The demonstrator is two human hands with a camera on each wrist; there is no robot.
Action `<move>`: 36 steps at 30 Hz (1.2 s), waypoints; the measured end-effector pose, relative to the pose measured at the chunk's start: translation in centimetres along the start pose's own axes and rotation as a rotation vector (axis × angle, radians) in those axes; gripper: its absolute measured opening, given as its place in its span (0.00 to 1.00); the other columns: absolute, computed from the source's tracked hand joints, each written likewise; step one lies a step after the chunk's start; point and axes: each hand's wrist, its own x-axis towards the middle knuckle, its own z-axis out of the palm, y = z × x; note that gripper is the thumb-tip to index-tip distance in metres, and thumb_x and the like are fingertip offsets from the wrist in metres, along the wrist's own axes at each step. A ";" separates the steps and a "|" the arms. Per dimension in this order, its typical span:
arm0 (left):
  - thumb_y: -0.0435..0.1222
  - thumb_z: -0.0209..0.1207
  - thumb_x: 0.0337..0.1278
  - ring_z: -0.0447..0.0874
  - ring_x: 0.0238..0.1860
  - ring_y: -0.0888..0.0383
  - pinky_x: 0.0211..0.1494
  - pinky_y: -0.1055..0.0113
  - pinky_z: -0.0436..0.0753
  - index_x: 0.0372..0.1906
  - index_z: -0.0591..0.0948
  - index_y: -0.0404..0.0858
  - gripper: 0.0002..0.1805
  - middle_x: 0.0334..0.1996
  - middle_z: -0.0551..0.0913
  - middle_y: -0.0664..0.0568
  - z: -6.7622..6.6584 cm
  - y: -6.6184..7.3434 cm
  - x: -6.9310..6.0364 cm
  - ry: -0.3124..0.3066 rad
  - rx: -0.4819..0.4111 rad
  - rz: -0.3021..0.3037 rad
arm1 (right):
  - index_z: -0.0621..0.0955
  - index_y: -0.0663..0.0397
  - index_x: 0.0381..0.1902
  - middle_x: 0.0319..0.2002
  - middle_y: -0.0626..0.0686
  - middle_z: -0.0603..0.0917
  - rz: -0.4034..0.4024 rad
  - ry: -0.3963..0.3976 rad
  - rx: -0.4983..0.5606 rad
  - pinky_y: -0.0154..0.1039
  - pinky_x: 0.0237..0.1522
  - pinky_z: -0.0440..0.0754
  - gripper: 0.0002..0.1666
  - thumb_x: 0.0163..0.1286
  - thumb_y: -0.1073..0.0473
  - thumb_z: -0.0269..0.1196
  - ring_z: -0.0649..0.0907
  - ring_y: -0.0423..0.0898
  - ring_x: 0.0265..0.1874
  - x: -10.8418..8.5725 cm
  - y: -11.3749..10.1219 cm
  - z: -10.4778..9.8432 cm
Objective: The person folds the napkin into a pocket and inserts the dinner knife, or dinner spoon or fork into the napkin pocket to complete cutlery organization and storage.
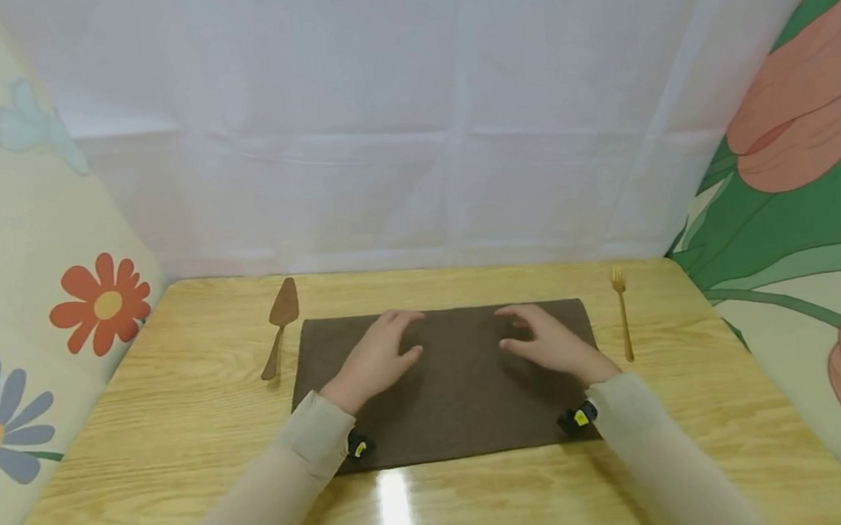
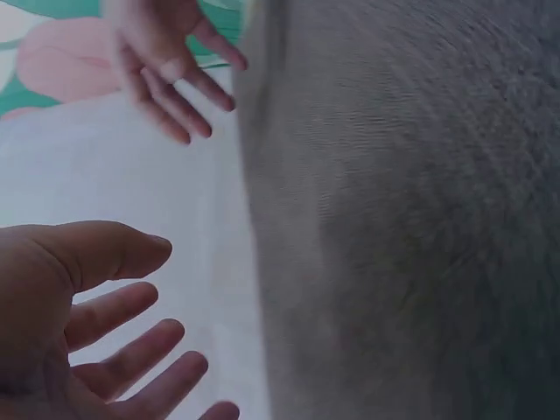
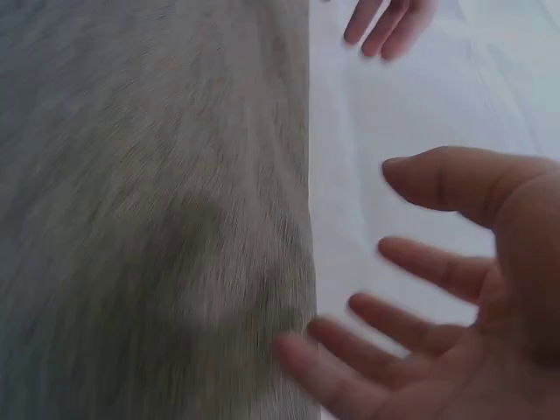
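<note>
A dark brown cloth [image 1: 464, 388] lies flat on the wooden table in the head view. Over its left part hovers the left hand [image 1: 377, 357], fingers spread and relaxed, holding nothing. The right hand [image 1: 551, 343] is above the cloth's right part, also relaxed with nothing in it. Both palms face each other with a gap between. In the left wrist view the left hand [image 2: 96, 324] has its fingers apart beside the cloth [image 2: 367, 219]. The right wrist view has the right hand [image 3: 464, 297] with spread fingers near the cloth [image 3: 175, 175].
A cake server [image 1: 283, 304] with a copper tone lies left of the cloth, and a gold fork [image 1: 623, 314] lies to its right. Behind the wooden table [image 1: 182, 389] hangs a white sheet [image 1: 383, 120]. Flower-patterned panels [image 1: 811, 271] stand at both sides.
</note>
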 end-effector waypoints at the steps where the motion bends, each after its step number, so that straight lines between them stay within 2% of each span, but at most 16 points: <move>1: 0.35 0.63 0.69 0.70 0.68 0.38 0.68 0.43 0.72 0.72 0.69 0.34 0.30 0.69 0.69 0.34 0.4 0.0 0.4 -0.006 0.018 -0.003 | 0.67 0.62 0.74 0.72 0.67 0.65 0.007 -0.015 -0.011 0.63 0.66 0.70 0.34 0.75 0.57 0.62 0.69 0.67 0.68 0.5 -0.2 0.2; 5: 0.39 0.65 0.67 0.67 0.70 0.37 0.70 0.37 0.66 0.75 0.66 0.35 0.36 0.72 0.67 0.36 1.6 -0.3 1.6 -0.053 0.082 -0.014 | 0.64 0.59 0.77 0.76 0.68 0.58 0.037 -0.063 -0.109 0.66 0.70 0.63 0.38 0.74 0.56 0.63 0.61 0.67 0.74 2.4 -0.9 1.1; 8: 0.45 0.67 0.65 0.59 0.75 0.38 0.71 0.28 0.57 0.78 0.63 0.37 0.42 0.76 0.62 0.40 2.3 -0.7 2.2 -0.115 0.132 -0.048 | 0.62 0.52 0.79 0.79 0.66 0.52 0.085 -0.086 -0.198 0.69 0.70 0.59 0.41 0.74 0.54 0.64 0.54 0.67 0.76 3.6 -1.3 2.2; 12: 0.52 0.68 0.60 0.46 0.79 0.38 0.69 0.22 0.47 0.80 0.60 0.41 0.48 0.80 0.54 0.44 2.9 -1.0 2.7 -0.197 0.187 -0.126 | 0.58 0.41 0.81 0.81 0.63 0.45 0.235 -0.133 -0.279 0.79 0.66 0.54 0.45 0.73 0.47 0.64 0.45 0.73 0.76 4.6 -1.6 3.4; 16: 0.56 0.69 0.57 0.41 0.79 0.35 0.66 0.19 0.44 0.80 0.59 0.44 0.51 0.81 0.51 0.46 2.9 -1.8 2.9 -0.240 0.237 -0.172 | 0.56 0.32 0.81 0.82 0.59 0.40 0.374 -0.170 -0.310 0.87 0.58 0.46 0.46 0.72 0.40 0.64 0.37 0.77 0.74 5.0 -1.7 3.9; 23: 0.60 0.69 0.54 0.37 0.79 0.31 0.65 0.17 0.42 0.81 0.58 0.47 0.54 0.81 0.48 0.45 1.5 -3.6 2.2 -0.271 0.260 -0.218 | 0.55 0.28 0.81 0.82 0.56 0.37 0.424 -0.172 -0.290 0.90 0.53 0.40 0.51 0.67 0.33 0.65 0.31 0.79 0.72 4.6 -0.8 3.1; 27: 0.57 0.71 0.54 0.36 0.77 0.25 0.65 0.18 0.43 0.81 0.58 0.46 0.54 0.81 0.47 0.40 0.1 -3.8 1.4 -0.277 0.250 -0.294 | 0.53 0.30 0.82 0.82 0.58 0.35 0.453 -0.136 -0.275 0.90 0.54 0.39 0.55 0.65 0.31 0.67 0.30 0.80 0.71 3.8 0.3 2.2; 30: 0.55 0.73 0.52 0.37 0.73 0.19 0.67 0.20 0.46 0.80 0.59 0.43 0.54 0.79 0.47 0.32 -0.7 -3.7 0.9 -0.270 0.242 -0.359 | 0.52 0.34 0.82 0.81 0.63 0.34 0.486 -0.108 -0.262 0.89 0.56 0.39 0.57 0.64 0.31 0.67 0.31 0.82 0.70 3.1 1.3 1.4; 32: 0.55 0.73 0.52 0.37 0.72 0.16 0.68 0.21 0.49 0.80 0.58 0.41 0.56 0.78 0.44 0.27 -1.1 -3.9 0.7 -0.271 0.231 -0.402 | 0.52 0.37 0.83 0.80 0.67 0.33 0.504 -0.095 -0.265 0.87 0.59 0.42 0.59 0.64 0.31 0.67 0.32 0.84 0.69 2.7 1.9 0.7; 36: 0.55 0.73 0.52 0.32 0.70 0.13 0.69 0.23 0.49 0.81 0.54 0.40 0.58 0.75 0.38 0.21 -1.6 -4.6 0.5 -0.288 0.205 -0.439 | 0.51 0.46 0.83 0.77 0.74 0.32 0.511 -0.080 -0.259 0.84 0.63 0.47 0.61 0.64 0.32 0.69 0.34 0.86 0.68 2.1 3.2 -0.6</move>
